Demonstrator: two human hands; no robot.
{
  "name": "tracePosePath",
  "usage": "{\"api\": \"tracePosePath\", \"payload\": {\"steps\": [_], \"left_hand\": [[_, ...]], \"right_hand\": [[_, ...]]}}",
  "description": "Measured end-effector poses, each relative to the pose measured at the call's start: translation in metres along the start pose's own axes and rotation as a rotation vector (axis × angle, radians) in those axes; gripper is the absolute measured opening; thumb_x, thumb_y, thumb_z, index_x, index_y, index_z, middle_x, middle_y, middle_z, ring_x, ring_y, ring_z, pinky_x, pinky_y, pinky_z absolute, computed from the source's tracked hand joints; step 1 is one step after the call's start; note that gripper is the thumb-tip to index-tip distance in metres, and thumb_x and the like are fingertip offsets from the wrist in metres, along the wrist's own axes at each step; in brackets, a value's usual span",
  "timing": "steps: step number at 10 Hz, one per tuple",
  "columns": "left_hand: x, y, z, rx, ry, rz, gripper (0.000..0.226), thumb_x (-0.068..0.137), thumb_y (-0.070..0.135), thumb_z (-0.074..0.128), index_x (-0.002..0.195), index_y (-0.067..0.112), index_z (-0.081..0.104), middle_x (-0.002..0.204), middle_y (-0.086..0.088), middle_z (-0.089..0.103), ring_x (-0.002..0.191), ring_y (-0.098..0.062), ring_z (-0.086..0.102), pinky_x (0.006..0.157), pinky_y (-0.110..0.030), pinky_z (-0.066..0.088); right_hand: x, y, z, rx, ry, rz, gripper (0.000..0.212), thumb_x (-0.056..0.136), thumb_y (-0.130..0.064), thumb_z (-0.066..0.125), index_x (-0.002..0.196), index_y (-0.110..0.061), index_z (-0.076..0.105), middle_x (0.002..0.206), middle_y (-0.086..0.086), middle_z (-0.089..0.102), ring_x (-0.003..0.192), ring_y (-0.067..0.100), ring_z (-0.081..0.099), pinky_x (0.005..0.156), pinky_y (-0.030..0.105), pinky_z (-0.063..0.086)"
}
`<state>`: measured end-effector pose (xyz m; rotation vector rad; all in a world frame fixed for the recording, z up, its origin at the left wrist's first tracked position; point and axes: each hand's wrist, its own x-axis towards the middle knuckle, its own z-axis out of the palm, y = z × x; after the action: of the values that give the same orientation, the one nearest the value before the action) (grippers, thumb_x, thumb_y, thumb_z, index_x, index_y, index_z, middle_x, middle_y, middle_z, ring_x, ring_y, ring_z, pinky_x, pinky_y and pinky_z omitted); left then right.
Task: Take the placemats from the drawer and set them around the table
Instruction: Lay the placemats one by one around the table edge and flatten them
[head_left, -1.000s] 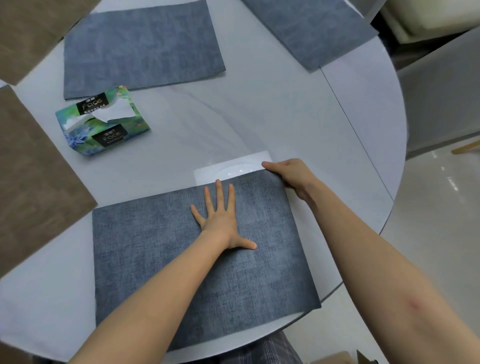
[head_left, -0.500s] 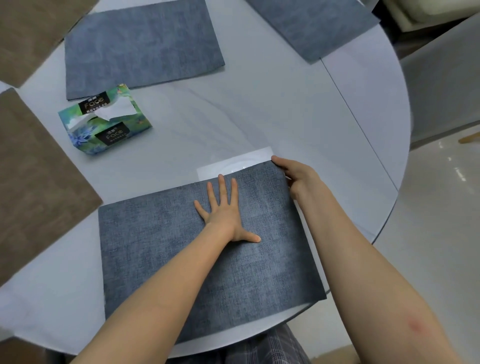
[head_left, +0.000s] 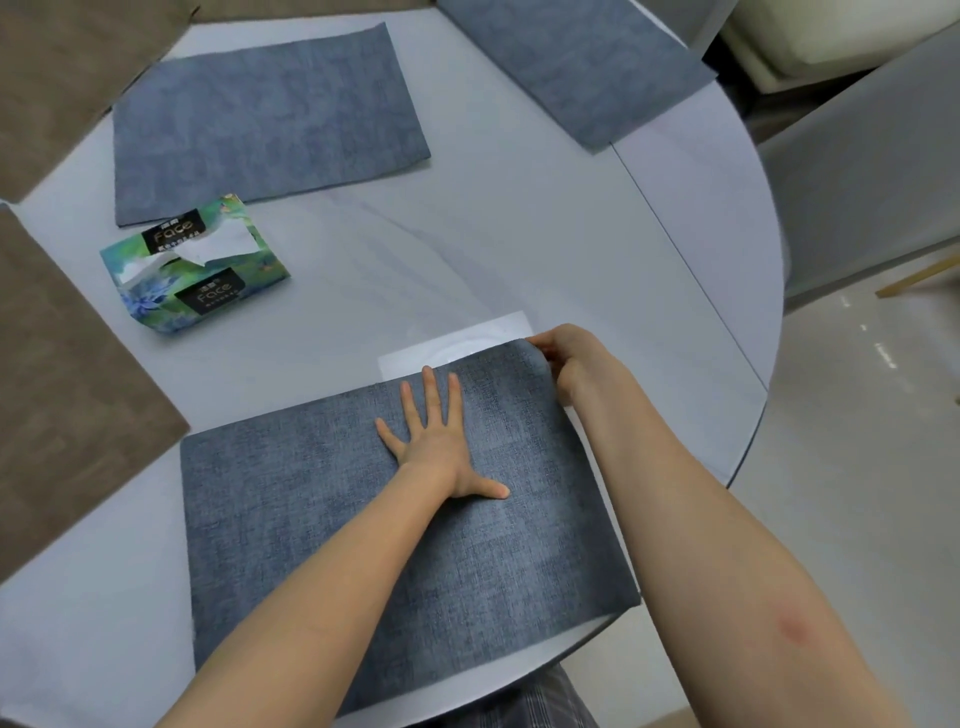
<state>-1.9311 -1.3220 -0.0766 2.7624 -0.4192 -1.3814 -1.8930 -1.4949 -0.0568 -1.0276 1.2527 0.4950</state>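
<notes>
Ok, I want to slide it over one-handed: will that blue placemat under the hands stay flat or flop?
The blue placemat probably bends easily: its far corner curls up where the right hand pinches it. It looks thin and light, lying flat on the table. The table looks smooth, so it may slide under the left hand.

Green-blue floral soft tissue pack (head_left: 195, 265), white tissue protruding, on counter far left. Flat white square sheet (head_left: 457, 343) mid-counter. Grey chair (head_left: 857, 171) at right.
</notes>
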Motion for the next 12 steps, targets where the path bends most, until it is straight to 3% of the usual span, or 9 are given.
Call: {"api": "tracePosePath", "payload": {"steps": [3, 4, 5, 6, 7, 9, 10, 11, 12], "left_hand": [[0.002, -0.003, 0.002, -0.004, 0.013, 0.014, 0.154, 0.052, 0.074, 0.074, 0.137, 0.023, -0.043, 0.139, -0.005, -0.056, 0.133, -0.036, -0.043, 0.106, -0.071, -0.008], [0.002, -0.002, 0.003, -0.002, 0.011, 0.014, 0.153, 0.053, 0.074, 0.074, 0.137, 0.023, -0.043, 0.139, -0.005, -0.056, 0.133, -0.036, -0.044, 0.106, -0.071, -0.008], [0.003, -0.003, 0.003, -0.005, 0.012, 0.01, 0.153, 0.053, 0.074, 0.074, 0.137, 0.023, -0.043, 0.138, -0.005, -0.056, 0.132, -0.036, -0.044, 0.107, -0.071, -0.008], [0.004, -0.003, 0.004, -0.009, 0.016, 0.01, 0.153, 0.053, 0.073, 0.075, 0.137, 0.023, -0.043, 0.138, -0.004, -0.056, 0.132, -0.036, -0.044, 0.107, -0.071, -0.008], [0.006, -0.004, 0.006, -0.011, 0.031, 0.011, 0.154, 0.052, 0.073, 0.075, 0.137, 0.024, -0.043, 0.138, -0.004, -0.056, 0.133, -0.035, -0.044, 0.107, -0.07, -0.009], [0.0, -0.006, 0.008, -0.047, 0.081, 0.045, 0.153, 0.051, 0.073, 0.076, 0.142, 0.025, -0.037, 0.144, -0.002, -0.051, 0.135, -0.034, -0.042, 0.107, -0.07, -0.01], [-0.008, -0.008, 0.005, -0.002, 0.109, 0.073, 0.151, 0.052, 0.077, 0.072, 0.146, 0.02, -0.031, 0.15, -0.007, -0.041, 0.14, -0.038, -0.031, 0.108, -0.07, 0.0], [-0.018, -0.006, 0.007, 0.244, 0.208, 0.107, 0.133, 0.064, 0.086, 0.051, 0.152, 0.01, -0.016, 0.158, -0.015, -0.021, 0.146, -0.043, -0.011, 0.11, -0.067, 0.014], [-0.036, 0.006, 0.028, 0.429, 0.346, 0.324, 0.102, 0.085, 0.073, 0.04, 0.154, 0.01, 0.0, 0.161, -0.014, -0.011, 0.146, -0.042, -0.008, 0.111, -0.067, 0.015]], "right_hand": [[0.009, 0.004, 0.013, -0.101, 0.249, -0.23, 0.02, 0.079, -0.001, 0.049, 0.063, -0.01, 0.041, 0.061, 0.005, 0.039, 0.055, 0.02, 0.037, 0.048, 0.024, 0.03], [0.012, 0.021, 0.004, -0.384, 0.52, -0.669, 0.03, 0.09, -0.01, 0.045, 0.06, -0.012, 0.042, 0.065, 0.008, 0.045, 0.069, 0.026, 0.043, 0.056, 0.03, 0.031], [0.013, 0.053, 0.0, -0.827, 0.518, -1.17, 0.034, 0.099, -0.02, 0.037, 0.124, -0.007, 0.056, 0.13, 0.014, 0.055, 0.122, 0.029, 0.047, 0.102, 0.036, 0.035], [0.036, 0.08, -0.01, -1.365, 0.152, -1.312, 0.059, 0.099, -0.041, 0.022, 0.151, -0.013, 0.019, 0.159, 0.003, 0.017, 0.148, 0.017, 0.011, 0.121, 0.033, 0.006], [0.056, 0.084, -0.027, -1.47, 0.227, -1.232, 0.064, 0.097, -0.049, 0.015, 0.153, -0.018, 0.005, 0.16, -0.002, 0.001, 0.147, 0.008, -0.003, 0.121, 0.031, 0.0], [0.047, 0.079, -0.05, -1.352, 0.564, -0.982, 0.061, 0.1, -0.043, 0.018, 0.152, -0.014, 0.006, 0.161, 0.002, 0.005, 0.148, 0.016, 0.0, 0.12, 0.037, -0.006], [0.006, 0.114, -0.078, -0.857, 0.707, -0.846, 0.053, 0.101, -0.034, 0.03, 0.146, -0.004, 0.027, 0.153, 0.011, 0.031, 0.144, 0.024, 0.022, 0.12, 0.038, 0.01], [-0.041, 0.166, -0.106, -0.419, 0.752, -0.764, 0.036, 0.1, -0.025, 0.038, 0.126, -0.004, 0.051, 0.126, 0.012, 0.057, 0.112, 0.024, 0.052, 0.094, 0.031, 0.039], [-0.07, 0.221, -0.121, -0.254, 0.685, -0.662, 0.02, 0.097, -0.018, 0.046, 0.102, -0.007, 0.062, 0.097, 0.005, 0.063, 0.087, 0.018, 0.055, 0.073, 0.026, 0.039]]}}
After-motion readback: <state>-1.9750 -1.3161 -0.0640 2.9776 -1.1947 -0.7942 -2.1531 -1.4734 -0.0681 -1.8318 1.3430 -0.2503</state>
